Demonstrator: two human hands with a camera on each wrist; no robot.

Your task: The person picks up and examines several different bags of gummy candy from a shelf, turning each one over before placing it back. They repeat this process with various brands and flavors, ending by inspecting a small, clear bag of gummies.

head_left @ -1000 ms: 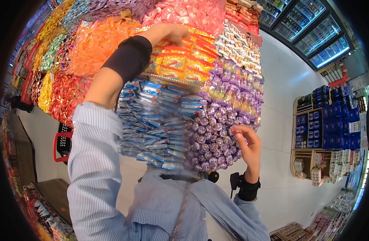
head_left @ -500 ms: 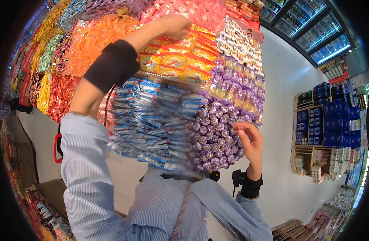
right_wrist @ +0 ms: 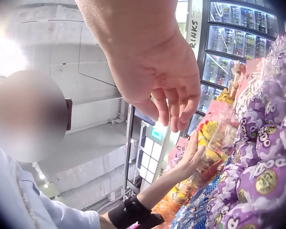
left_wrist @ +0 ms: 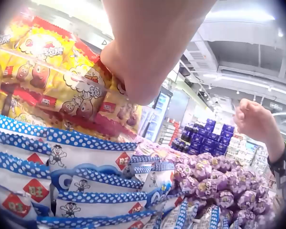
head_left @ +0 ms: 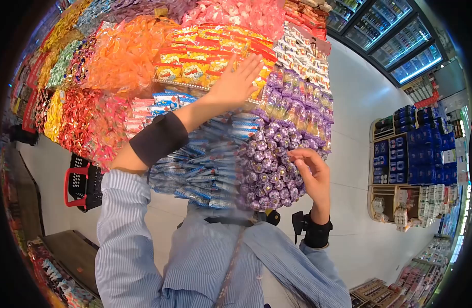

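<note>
In the head view my left hand [head_left: 237, 86] lies palm down with fingers extended over the near right part of the yellow and red snack packets [head_left: 194, 72]. The left wrist view shows its side [left_wrist: 138, 76] right against those packets, the fingertips hidden there. My right hand [head_left: 314, 172] hovers beside the purple foil-wrapped candies [head_left: 272, 177], fingers loosely bent with nothing between them. From the right wrist view, the right hand [right_wrist: 159, 78] hangs above the purple pile. Blue and white packets [head_left: 195, 169] fill the section below my left forearm.
Orange-wrapped candies [head_left: 125, 56] lie left of the yellow packets, with pink ones [head_left: 236, 15] behind. Purple clear-bagged sweets [head_left: 300, 102] sit at the right. A black shopping basket with a red handle [head_left: 67, 187] stands at the left. Drinks fridges [head_left: 387, 36] line the far right.
My left hand has drawn back from the far part of the yellow packets toward my body and to the right, its fingers now spread flat. The right hand has barely moved.
</note>
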